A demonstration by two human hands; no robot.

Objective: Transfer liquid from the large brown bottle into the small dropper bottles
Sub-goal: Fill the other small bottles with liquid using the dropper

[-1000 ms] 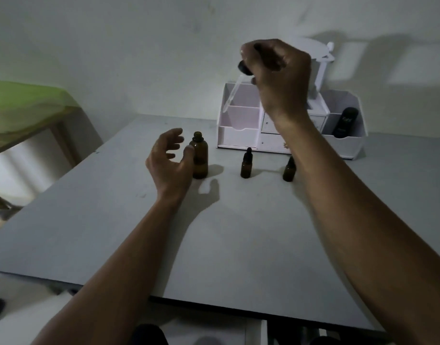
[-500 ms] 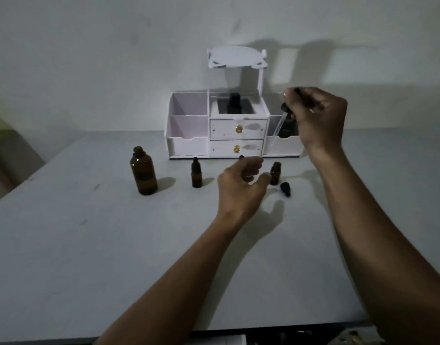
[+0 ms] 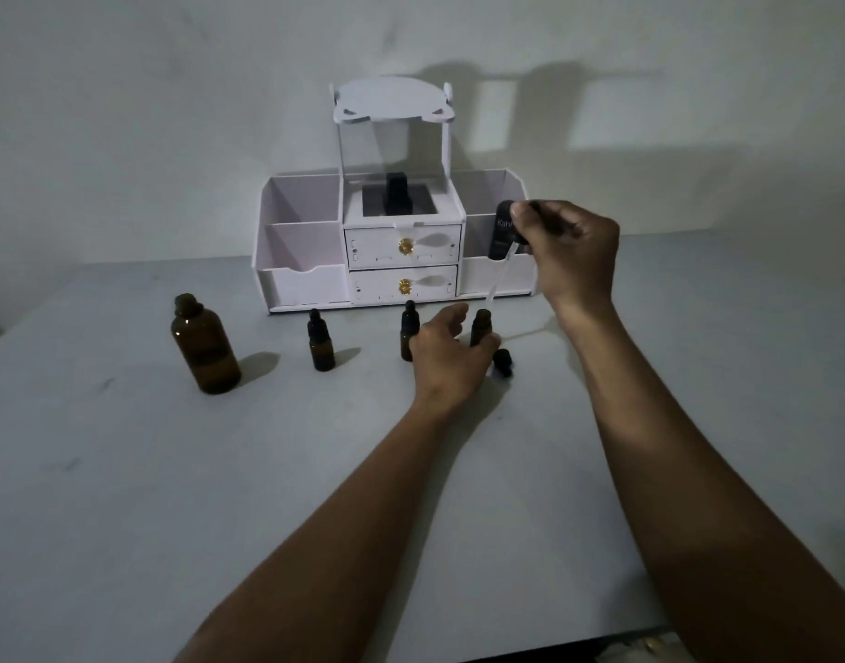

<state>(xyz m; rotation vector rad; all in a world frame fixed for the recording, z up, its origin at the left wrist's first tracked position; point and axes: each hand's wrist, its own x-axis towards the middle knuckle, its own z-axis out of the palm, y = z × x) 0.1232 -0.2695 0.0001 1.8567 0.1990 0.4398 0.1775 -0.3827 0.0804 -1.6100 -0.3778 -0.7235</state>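
Note:
The large brown bottle [image 3: 201,349] stands uncapped at the table's left. Three small brown dropper bottles stand in a row before the organizer: a capped one [image 3: 321,343], a capped middle one [image 3: 407,325] partly behind my left hand, and an uncapped one [image 3: 481,324]. My left hand [image 3: 447,363] curls round the uncapped bottle, fingers on its left and thumb on its right. My right hand [image 3: 571,253] pinches the black bulb of a dropper [image 3: 499,275], whose clear pipette slants down with its tip just above that bottle's mouth. A black dropper cap [image 3: 503,362] lies beside my left thumb.
A white desk organizer [image 3: 306,279] with two drawers and side compartments stands against the wall behind the bottles. A black labelled bottle [image 3: 501,232] stands in its right compartment, another dark item [image 3: 395,193] in its top centre. The grey table [image 3: 124,471] stretches toward me.
My left hand left the large brown bottle and moved right to the uncapped small bottle. My right hand came down with the dropper toward that bottle. The view swung to face the organizer.

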